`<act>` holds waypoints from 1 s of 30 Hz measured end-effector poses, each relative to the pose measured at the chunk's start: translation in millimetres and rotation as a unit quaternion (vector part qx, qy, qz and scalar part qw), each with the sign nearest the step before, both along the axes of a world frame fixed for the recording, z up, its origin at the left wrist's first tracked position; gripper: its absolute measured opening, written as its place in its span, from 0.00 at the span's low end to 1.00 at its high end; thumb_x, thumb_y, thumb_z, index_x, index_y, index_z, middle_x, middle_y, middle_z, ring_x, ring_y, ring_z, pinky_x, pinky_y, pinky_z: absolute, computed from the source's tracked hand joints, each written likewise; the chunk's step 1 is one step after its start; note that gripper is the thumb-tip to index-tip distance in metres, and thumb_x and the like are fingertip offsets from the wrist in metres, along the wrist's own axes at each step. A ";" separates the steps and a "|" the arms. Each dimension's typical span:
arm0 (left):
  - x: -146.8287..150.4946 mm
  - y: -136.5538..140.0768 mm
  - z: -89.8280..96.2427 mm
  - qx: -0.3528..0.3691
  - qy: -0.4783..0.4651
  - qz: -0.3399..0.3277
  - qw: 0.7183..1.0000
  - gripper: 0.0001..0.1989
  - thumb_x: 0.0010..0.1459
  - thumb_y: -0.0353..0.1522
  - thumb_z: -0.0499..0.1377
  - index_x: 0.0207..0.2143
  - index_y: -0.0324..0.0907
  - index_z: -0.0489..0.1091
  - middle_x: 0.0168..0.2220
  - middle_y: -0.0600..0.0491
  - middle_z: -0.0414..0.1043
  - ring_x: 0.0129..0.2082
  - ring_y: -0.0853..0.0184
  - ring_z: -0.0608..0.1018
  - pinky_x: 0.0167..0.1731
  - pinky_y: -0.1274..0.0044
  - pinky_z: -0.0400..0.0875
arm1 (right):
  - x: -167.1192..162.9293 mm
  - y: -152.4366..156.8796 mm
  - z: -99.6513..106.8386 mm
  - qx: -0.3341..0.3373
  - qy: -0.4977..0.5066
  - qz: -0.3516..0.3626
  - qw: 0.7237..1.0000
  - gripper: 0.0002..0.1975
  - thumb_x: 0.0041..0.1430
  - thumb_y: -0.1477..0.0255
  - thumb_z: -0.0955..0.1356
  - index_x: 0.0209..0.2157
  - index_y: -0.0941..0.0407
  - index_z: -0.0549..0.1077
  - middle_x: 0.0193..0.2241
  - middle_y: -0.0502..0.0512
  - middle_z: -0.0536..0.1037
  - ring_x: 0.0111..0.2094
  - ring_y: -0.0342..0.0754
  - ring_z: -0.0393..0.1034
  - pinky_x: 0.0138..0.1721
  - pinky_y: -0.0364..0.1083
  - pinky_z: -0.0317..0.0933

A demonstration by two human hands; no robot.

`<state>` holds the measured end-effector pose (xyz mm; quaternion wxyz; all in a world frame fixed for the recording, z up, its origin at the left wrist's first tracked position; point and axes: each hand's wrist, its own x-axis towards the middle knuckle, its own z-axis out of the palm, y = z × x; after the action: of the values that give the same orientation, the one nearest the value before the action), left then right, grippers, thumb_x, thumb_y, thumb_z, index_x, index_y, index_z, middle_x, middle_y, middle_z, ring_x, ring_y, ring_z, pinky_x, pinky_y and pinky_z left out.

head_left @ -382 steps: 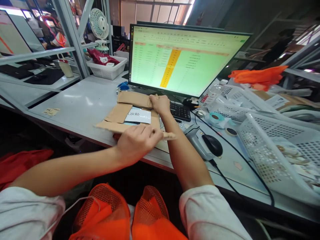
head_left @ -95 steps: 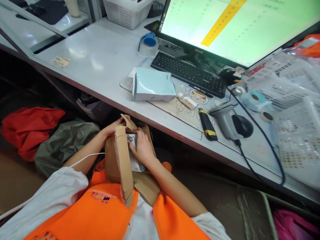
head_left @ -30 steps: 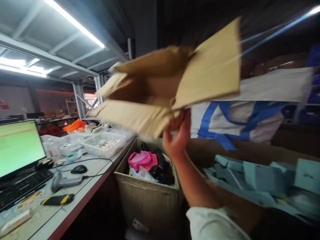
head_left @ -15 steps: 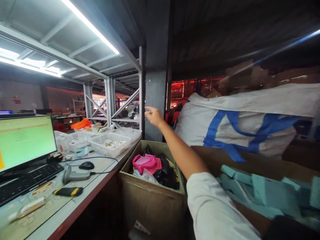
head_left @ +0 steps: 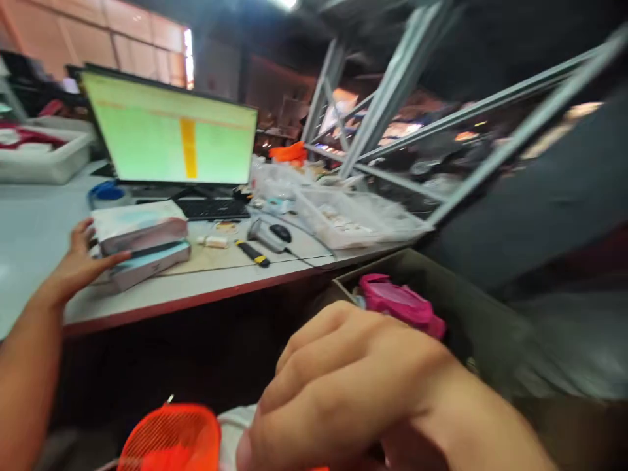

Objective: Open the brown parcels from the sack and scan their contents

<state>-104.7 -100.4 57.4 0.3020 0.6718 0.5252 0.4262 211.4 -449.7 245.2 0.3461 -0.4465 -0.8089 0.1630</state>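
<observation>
At the left, my left hand (head_left: 81,265) is closed around the left end of two stacked flat boxes, thumb in front and fingers behind. The upper box (head_left: 140,222) is whitish and lies slightly askew on the lower pale blue and grey box (head_left: 152,265), near the desk's front edge. Large in the foreground, my right hand (head_left: 353,379) has its back up and its fingers curled down together; its palm is hidden, so whatever it holds, if anything, does not show. Beyond it, a pink bag-like item (head_left: 400,302) lies in a bin (head_left: 426,268).
On the desk (head_left: 230,278) stand a monitor (head_left: 220,144), keyboard (head_left: 213,209), scanner (head_left: 267,235), mouse (head_left: 280,232), yellow-black cutter (head_left: 252,253) and white plastic baskets (head_left: 338,232). An orange mesh item (head_left: 169,428) is below. A metal frame (head_left: 383,91) rises behind.
My view has swung left from the bin toward the desk. My right hand, stretched out over the bin before, is drawn back close. My left hand and the two boxes have come into view.
</observation>
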 end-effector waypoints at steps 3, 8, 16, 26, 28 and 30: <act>-9.7 -1.6 -4.7 -0.010 -0.051 -0.015 0.999 0.74 0.35 0.63 0.74 0.73 0.43 0.38 0.72 0.38 0.54 0.69 0.41 0.63 0.69 0.47 0.53 | -2.3 37.5 2.7 -0.100 0.062 0.178 0.977 0.27 0.55 0.67 0.73 0.55 0.28 0.77 0.34 0.37 0.84 0.34 0.52 0.83 0.35 0.45 0.80; -5.4 15.6 11.6 0.028 -0.019 -0.024 0.999 0.70 0.41 0.53 0.76 0.75 0.42 0.38 0.75 0.36 0.43 0.74 0.45 0.53 0.70 0.56 0.56 | 8.4 84.0 -8.1 -0.110 0.059 0.271 0.954 0.28 0.62 0.75 0.67 0.57 0.28 0.76 0.40 0.40 0.85 0.38 0.48 0.83 0.40 0.43 0.79; 6.2 -1.6 12.9 0.116 0.153 0.080 0.978 0.35 0.60 0.49 0.62 0.66 0.44 0.66 0.55 0.46 0.76 0.41 0.59 0.79 0.52 0.70 0.73 | 127.6 266.0 -133.9 0.042 -0.015 -0.210 0.977 0.31 0.63 0.67 0.68 0.66 0.58 0.69 0.49 0.62 0.82 0.47 0.58 0.79 0.54 0.58 0.72; 48.8 3.0 78.4 -0.055 -0.302 0.042 0.951 0.28 0.58 0.50 0.65 0.51 0.38 0.75 0.45 0.44 0.79 0.43 0.54 0.82 0.35 0.67 0.84 | 167.8 317.5 -193.9 -0.162 -0.310 -0.350 0.869 0.34 0.70 0.62 0.64 0.70 0.66 0.60 0.60 0.77 0.73 0.57 0.69 0.72 0.54 0.60 0.66; 62.7 1.4 84.7 -0.092 -0.334 0.025 0.938 0.26 0.58 0.48 0.65 0.50 0.38 0.75 0.47 0.44 0.79 0.44 0.54 0.82 0.32 0.67 0.85 | 157.4 324.1 -193.5 -0.156 -0.311 -0.370 0.861 0.31 0.68 0.67 0.64 0.68 0.69 0.61 0.57 0.78 0.74 0.57 0.69 0.72 0.53 0.59 0.67; 75.5 -0.8 85.4 -0.115 -0.348 0.018 0.930 0.25 0.59 0.46 0.65 0.50 0.37 0.76 0.47 0.42 0.79 0.44 0.54 0.82 0.31 0.68 0.85 | 150.6 330.5 -188.7 -0.162 -0.305 -0.382 0.857 0.28 0.67 0.69 0.64 0.63 0.70 0.66 0.53 0.78 0.76 0.55 0.69 0.73 0.51 0.58 0.67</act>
<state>-29.2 -101.2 142.9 0.5332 0.4322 0.4449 0.5753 362.0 -119.2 56.5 0.0403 -0.7976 -0.6018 0.0025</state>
